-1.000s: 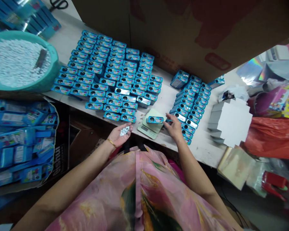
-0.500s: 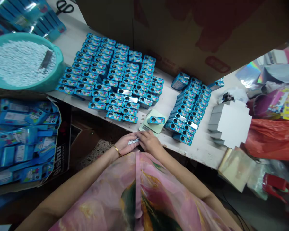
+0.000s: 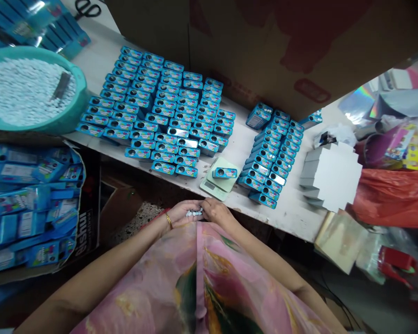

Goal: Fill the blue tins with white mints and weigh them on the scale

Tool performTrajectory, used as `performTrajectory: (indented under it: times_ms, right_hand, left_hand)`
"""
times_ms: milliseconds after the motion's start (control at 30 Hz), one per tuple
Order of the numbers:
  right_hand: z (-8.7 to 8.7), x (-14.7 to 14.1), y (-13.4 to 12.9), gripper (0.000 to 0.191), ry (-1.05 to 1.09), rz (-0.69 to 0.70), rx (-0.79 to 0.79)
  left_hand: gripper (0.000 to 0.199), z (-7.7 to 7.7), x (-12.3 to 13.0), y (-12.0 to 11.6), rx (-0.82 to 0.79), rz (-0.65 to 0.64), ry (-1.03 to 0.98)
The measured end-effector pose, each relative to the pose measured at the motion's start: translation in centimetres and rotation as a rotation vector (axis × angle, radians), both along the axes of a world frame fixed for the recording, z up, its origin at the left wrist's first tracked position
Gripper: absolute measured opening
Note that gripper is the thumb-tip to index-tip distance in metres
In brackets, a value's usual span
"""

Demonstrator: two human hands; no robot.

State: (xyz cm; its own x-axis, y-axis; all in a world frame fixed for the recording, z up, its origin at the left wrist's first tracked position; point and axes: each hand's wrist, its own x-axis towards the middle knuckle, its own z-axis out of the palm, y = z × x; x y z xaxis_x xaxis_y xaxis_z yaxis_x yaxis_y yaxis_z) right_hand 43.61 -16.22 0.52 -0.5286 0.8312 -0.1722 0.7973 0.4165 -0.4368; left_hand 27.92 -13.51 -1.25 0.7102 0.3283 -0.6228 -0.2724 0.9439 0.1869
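Note:
My left hand (image 3: 181, 214) is cupped, palm up, around a small heap of white pellets (image 3: 194, 213). Against its fingertips rests my right hand (image 3: 216, 212), its fingers bent and pressed together; whatever they may pinch is hidden. Both hands are just off the table's front edge, close to my body. Beyond them a pale green scale (image 3: 214, 189) lies on the table, bearing one blue box (image 3: 225, 173) with a dark round hole in its top.
Rows of similar blue boxes (image 3: 163, 111) fill the left of the table (image 3: 292, 218), and a smaller group (image 3: 266, 157) stands right of the scale. A teal tub (image 3: 80, 95) of white pellets is at far left, above a carton of blue packs (image 3: 31, 213). A large cardboard box (image 3: 251, 55) stands behind.
Both hands have drawn back slightly from the table towards my body, uncovering the scale's front and display. The pellets remain in my left hand. The whole view has shifted a little.

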Motion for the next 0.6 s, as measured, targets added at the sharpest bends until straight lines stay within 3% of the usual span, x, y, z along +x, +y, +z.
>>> performTrajectory:
  times_ms: [100, 200, 333, 467, 600]
  right_hand:
    - [0.8, 1.0, 0.3, 0.013, 0.179, -0.143, -0.02]
    - [1.7, 3.3, 1.5, 0.012, 0.337, -0.372, 0.013]
    - [2.5, 6.4, 4.3, 0.011, 0.38, -0.587, 0.095]
    - [2.7, 7.5, 6.3, 0.011, 0.368, -0.617, 0.125]
    - [3.1, 6.2, 6.3, 0.012, 0.376, -0.578, 0.095]
  left_hand:
    - [0.031, -0.1, -0.1, 0.2, -0.025, 0.027, -0.016]
    - [0.033, 0.2, -0.3, 0.5, -0.042, 0.053, -0.023]
    - [0.033, 0.7, -0.5, 0.6, -0.06, 0.083, -0.004]
    - [0.035, 0.6, -0.8, 0.5, -0.087, 0.127, 0.013]
    - [0.038, 0.3, -1.0, 0.5, -0.135, 0.175, 0.013]
